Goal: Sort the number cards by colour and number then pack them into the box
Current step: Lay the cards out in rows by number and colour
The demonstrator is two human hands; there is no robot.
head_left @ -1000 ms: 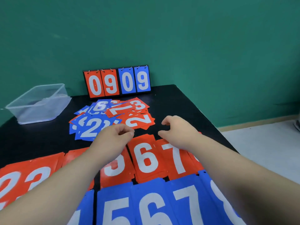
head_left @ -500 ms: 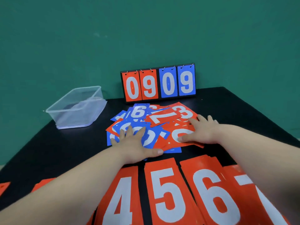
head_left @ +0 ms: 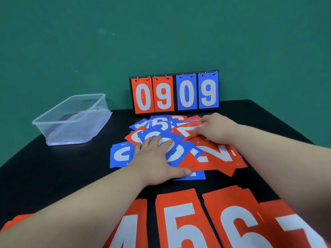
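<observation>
Black tabletop [head_left: 62,167] is viewed from above, backed by a green wall [head_left: 161,33]. A loose pile of number cards [head_left: 211,158], red and blue mixed and overlapping at odd angles, is spread at table centre. It lies just in front of a flip scoreboard [head_left: 174,93], which is stood upright at the back edge and reads 0 9 in red, 0 9 in blue. Left hand [head_left: 154,158] is laid palm down on the near-left part of the pile, over a blue card printed with a white 0. Its fingers [head_left: 145,144] are straight and slightly spread, the thumb is stuck out to the right, and nothing is gripped. Right hand [head_left: 216,129] is placed on the far-right part of the pile, on a tilted red card [head_left: 188,129]. Its fingers are stretched leftward and held close together on that card; the tips are motion-blurred, and no curl round the card is seen. The hands are kept apart, with pile between them. Blue 6 card [head_left: 161,122] is exposed at the back of the pile, and a blue card [head_left: 120,154] juts out at its left. Clear plastic box [head_left: 59,129] is set at far left, well apart from the pile, upright and open-topped, seated on what looks like its lid. Sorted cards are lined up side by side at the near edge: red 4 card [head_left: 132,224], red 5 card [head_left: 180,221], red 6 card [head_left: 232,221], red 7 card [head_left: 293,230], all partly cut off by the frame.
</observation>
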